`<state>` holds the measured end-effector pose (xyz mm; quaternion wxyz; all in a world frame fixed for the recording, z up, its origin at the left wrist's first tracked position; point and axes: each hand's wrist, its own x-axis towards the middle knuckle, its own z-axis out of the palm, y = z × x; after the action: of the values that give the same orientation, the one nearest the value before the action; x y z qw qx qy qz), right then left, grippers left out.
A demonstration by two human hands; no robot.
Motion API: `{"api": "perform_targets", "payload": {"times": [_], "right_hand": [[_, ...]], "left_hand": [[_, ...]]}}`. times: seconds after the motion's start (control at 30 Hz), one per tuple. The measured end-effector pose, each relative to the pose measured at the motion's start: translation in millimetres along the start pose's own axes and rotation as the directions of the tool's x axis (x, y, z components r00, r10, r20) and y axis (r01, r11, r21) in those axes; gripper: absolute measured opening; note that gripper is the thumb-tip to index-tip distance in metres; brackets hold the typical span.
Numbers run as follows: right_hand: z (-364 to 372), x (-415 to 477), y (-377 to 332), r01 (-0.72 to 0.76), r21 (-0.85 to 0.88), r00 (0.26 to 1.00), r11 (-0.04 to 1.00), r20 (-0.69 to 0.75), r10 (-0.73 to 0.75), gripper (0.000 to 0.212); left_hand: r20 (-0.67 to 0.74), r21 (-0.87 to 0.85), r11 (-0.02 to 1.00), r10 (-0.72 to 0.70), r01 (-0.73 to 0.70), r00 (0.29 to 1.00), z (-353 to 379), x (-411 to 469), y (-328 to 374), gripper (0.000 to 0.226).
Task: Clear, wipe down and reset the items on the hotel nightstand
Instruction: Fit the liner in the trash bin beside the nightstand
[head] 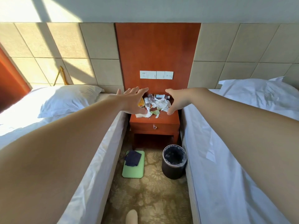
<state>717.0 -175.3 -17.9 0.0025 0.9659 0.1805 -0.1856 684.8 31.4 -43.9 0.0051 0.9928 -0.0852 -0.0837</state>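
A red-brown wooden nightstand [163, 121] stands between two beds. Its top is littered with crumpled white tissues [161, 103], small clear plastic bottles [149, 100], a yellow-orange packet [141, 102] and scraps of paper. My left hand [134, 101] reaches out over the left side of the pile, fingers spread, holding nothing. My right hand [177, 100] hovers over the right side, fingers extended and empty. The hands hide part of the clutter.
A black waste bin [174, 162] stands on the carpet right of the nightstand's front. A green tray [137, 168] with a dark cloth [132, 160] lies on the floor to the left. White beds flank the narrow aisle. A switch panel [156, 75] sits on the wall.
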Motion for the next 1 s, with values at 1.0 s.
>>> {"api": "perform_targets", "payload": {"times": [1.0], "right_hand": [[-25.0,253.7,97.0,-0.161,0.216,0.98,0.963,0.154,0.129,0.081]], "left_hand": [[0.193,-0.021,0.979,0.203,-0.203,0.96,15.9,304.7,-63.5,0.088]]}}
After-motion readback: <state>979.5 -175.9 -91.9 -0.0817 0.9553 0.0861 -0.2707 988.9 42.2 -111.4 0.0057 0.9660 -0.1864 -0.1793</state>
